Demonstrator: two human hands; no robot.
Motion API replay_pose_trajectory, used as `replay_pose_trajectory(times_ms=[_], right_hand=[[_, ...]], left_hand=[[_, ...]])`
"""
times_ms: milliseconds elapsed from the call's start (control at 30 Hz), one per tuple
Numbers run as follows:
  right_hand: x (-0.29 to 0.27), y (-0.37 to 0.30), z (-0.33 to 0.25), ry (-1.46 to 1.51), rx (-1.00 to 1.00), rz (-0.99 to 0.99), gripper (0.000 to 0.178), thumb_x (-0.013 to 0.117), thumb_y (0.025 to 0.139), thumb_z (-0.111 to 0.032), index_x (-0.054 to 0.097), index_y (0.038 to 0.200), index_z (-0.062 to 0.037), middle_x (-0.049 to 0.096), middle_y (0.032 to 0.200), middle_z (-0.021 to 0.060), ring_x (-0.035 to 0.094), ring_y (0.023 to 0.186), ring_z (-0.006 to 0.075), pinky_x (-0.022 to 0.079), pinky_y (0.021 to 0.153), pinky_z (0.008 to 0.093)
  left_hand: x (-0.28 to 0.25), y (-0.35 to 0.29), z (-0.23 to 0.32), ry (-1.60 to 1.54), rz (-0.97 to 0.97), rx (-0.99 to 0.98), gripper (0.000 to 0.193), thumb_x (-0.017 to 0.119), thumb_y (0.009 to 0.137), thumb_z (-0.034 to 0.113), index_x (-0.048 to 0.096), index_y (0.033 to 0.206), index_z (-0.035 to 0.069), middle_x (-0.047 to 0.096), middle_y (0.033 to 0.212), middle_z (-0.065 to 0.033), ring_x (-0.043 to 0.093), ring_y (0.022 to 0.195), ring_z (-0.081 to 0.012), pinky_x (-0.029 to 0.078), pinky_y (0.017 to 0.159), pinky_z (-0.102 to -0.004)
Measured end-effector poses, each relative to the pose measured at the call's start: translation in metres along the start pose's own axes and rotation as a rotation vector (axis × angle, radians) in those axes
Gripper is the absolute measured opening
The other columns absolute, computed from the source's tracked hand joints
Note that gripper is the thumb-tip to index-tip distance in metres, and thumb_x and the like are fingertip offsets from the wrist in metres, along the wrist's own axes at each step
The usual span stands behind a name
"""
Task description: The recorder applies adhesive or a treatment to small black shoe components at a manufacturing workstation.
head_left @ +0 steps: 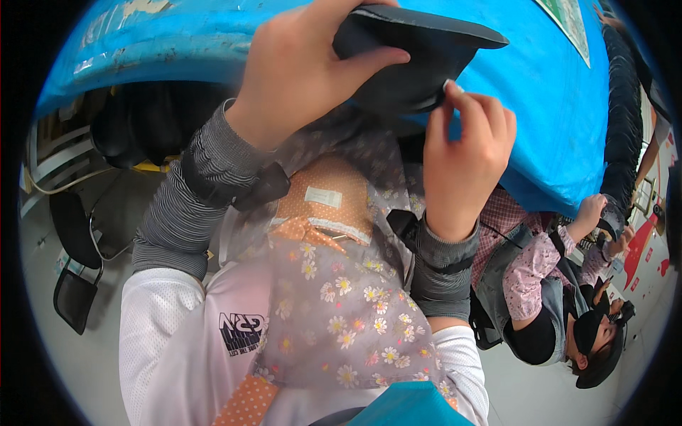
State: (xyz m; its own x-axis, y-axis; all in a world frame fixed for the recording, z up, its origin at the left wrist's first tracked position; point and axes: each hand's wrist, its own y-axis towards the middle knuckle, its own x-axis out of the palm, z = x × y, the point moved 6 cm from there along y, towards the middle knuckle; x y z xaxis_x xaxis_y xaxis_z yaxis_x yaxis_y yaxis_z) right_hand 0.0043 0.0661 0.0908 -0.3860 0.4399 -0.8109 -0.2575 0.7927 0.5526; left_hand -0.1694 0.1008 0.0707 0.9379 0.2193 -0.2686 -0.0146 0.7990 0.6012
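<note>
A smooth black leather-like piece (415,67), curved with a stiff-looking flat rim along its top, is held up over the blue-covered table edge. I cannot tell exactly what kind of article it is. My left hand (298,71) grips it from the left, thumb lying across its face and the other fingers mostly hidden behind. At its lower right edge my right hand (472,135) is closed in a pinch, thumb and forefinger meeting at the border. A small pale spot shows at those fingertips; whether it is a nail or a tiny object is unclear.
The blue table cover (540,121) spreads ahead, with a printed sheet (568,25) at the far right. A row of black items (619,121) runs along the right side. A co-worker (540,284) sits to my right. A black chair (74,263) stands at left.
</note>
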Motion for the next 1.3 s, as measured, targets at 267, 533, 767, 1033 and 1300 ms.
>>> replay_pose_trajectory(times_ms=[267,533,767,1033,1300], right_hand=[[0.003,-0.02,-0.024,0.304,-0.025,-0.234,0.026,0.068,0.068,0.005,0.068,0.094,-0.0007,0.061,0.087,0.0092,0.055,0.082,0.0297,0.046,0.072,0.0399],[-0.006,0.007,0.01,0.226,0.089,-0.104,0.02,0.068,0.072,0.003,0.071,0.091,-0.0041,0.063,0.083,0.0092,0.057,0.08,0.0275,0.047,0.074,0.0363],[-0.011,0.018,0.028,0.161,0.163,0.016,0.016,0.065,0.076,0.002,0.07,0.091,-0.0035,0.065,0.088,0.0113,0.059,0.086,0.0287,0.047,0.078,0.0355],[-0.006,-0.003,-0.013,-0.026,-0.042,-0.088,0.023,0.065,0.072,0.004,0.065,0.095,0.0021,0.059,0.087,0.0126,0.054,0.083,0.032,0.046,0.074,0.04],[-0.01,0.002,-0.014,0.15,-0.061,-0.143,0.025,0.066,0.069,0.006,0.067,0.094,-0.0009,0.06,0.087,0.0109,0.055,0.082,0.0312,0.046,0.074,0.0398]], left_hand=[[0.003,0.004,-0.007,-0.064,0.02,-0.033,0.034,0.082,0.074,0.008,0.061,0.1,0.003,0.066,0.085,-0.0134,0.067,0.074,-0.0253,0.052,0.067,-0.0304],[0.004,-0.001,-0.01,-0.014,0.025,-0.052,0.035,0.083,0.075,0.012,0.06,0.099,0.003,0.067,0.083,-0.0134,0.069,0.074,-0.0265,0.052,0.065,-0.0306],[0.002,-0.008,-0.003,-0.036,0.027,-0.04,0.034,0.083,0.074,0.012,0.06,0.099,0.004,0.067,0.083,-0.0133,0.069,0.073,-0.0277,0.052,0.064,-0.0313],[0.001,-0.004,0.002,-0.016,0.058,-0.06,0.033,0.082,0.075,0.011,0.06,0.098,0.004,0.065,0.081,-0.0138,0.068,0.072,-0.0299,0.052,0.063,-0.0324],[0.001,0.0,-0.006,-0.003,0.055,-0.039,0.033,0.082,0.075,0.012,0.06,0.098,0.004,0.065,0.081,-0.0141,0.068,0.072,-0.0301,0.052,0.063,-0.0324]])
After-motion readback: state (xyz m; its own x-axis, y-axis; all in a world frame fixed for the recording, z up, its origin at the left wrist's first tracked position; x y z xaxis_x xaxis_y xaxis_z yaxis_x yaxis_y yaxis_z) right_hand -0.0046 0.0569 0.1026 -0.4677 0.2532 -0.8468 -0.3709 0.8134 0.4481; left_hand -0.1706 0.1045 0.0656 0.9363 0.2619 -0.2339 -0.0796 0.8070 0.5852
